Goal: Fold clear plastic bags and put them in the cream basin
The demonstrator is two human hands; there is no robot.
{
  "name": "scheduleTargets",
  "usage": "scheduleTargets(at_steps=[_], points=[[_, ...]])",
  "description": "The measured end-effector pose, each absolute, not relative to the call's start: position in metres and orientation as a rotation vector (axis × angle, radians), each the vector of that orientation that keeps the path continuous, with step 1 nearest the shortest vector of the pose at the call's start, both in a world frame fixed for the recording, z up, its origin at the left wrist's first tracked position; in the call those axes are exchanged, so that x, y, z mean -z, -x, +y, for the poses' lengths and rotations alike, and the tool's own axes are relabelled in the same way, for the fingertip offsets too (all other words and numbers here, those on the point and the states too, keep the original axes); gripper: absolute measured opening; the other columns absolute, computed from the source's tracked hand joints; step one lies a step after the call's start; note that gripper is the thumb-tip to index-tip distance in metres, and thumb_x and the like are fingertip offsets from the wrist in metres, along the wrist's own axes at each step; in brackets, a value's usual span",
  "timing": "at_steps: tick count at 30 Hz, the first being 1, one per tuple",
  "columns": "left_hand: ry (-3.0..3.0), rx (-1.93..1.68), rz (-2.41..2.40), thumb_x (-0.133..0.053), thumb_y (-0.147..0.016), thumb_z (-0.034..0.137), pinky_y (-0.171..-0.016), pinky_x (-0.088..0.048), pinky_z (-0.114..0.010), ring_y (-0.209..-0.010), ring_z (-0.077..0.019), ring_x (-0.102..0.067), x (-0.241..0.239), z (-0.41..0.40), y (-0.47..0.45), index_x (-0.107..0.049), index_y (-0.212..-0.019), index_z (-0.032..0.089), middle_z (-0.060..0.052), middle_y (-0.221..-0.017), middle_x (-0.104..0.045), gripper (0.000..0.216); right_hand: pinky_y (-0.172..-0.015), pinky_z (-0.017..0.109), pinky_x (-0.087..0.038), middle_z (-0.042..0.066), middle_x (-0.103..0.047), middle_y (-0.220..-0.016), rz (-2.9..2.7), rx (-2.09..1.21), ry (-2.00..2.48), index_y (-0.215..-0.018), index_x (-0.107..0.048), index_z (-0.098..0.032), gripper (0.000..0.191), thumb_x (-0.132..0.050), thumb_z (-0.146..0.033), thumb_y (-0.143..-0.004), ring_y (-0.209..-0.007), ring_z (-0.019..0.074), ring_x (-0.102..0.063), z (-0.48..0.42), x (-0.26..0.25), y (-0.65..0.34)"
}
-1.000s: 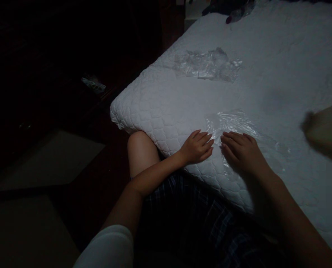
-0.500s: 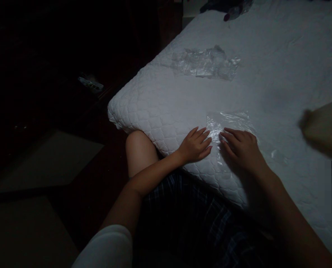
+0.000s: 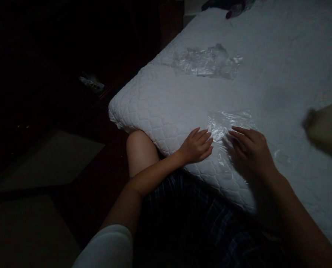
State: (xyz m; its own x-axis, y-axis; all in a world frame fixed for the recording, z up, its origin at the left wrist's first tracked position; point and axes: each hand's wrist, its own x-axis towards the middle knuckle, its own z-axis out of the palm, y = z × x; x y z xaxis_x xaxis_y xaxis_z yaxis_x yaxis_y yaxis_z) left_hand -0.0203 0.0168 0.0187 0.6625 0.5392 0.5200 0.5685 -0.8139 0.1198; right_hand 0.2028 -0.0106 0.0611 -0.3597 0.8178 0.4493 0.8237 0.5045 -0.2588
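A clear plastic bag [image 3: 218,123] lies flat on the white quilted mattress [image 3: 166,111] near its front edge. My left hand [image 3: 198,146] rests palm down with fingers stretched, its fingertips at the bag's left edge. Over the bag's right part is my right hand [image 3: 249,147], fingers extended and slightly curved, with a shadow beneath it; whether it touches the plastic I cannot tell. Farther back on the mattress lies a second, crumpled stretch of clear plastic [image 3: 207,63], apart from both hands.
A clear bottle with a dark cap [image 3: 229,14] lies by dark cloth at the mattress's far edge. A pale yellowish object [image 3: 326,124] with a dark, blurred end sits at the right. A small packet [image 3: 91,82] shows in the dark area left of the mattress.
My right hand has shifted to the right across the plastic bag, uncovering more of its middle. My left hand has hardly moved. The view has shifted slightly.
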Motion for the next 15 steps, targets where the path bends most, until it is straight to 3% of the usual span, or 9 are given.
scheduleTargets(at_steps=[8,15], points=[[2.897,0.881,-0.860,-0.049,-0.091,0.025,-0.107,-0.039,-0.054,-0.125,-0.0273,-0.051,-0.017,0.017,0.022,-0.060,-0.116,0.013,-0.015,-0.126,-0.060,0.030,-0.080,0.044,-0.048,0.011,-0.068,-0.108,-2.319,-0.092,1.210,-0.118,-0.062,-0.024,0.032,-0.053,-0.022,-0.087,-0.094,0.0264,-0.064,-0.036,-0.070,-0.224],[2.979,0.939,-0.673,-0.048,-0.092,0.018,-0.096,-0.052,-0.044,-0.114,-0.0229,-0.059,-0.011,0.017,0.018,-0.060,-0.112,0.011,-0.016,-0.115,-0.065,0.025,-0.084,0.044,-0.046,0.010,-0.067,-0.101,-2.351,-0.136,1.195,-0.117,-0.060,-0.020,0.036,-0.055,-0.021,-0.082,-0.091,0.0246,-0.062,-0.052,-0.064,-0.224]])
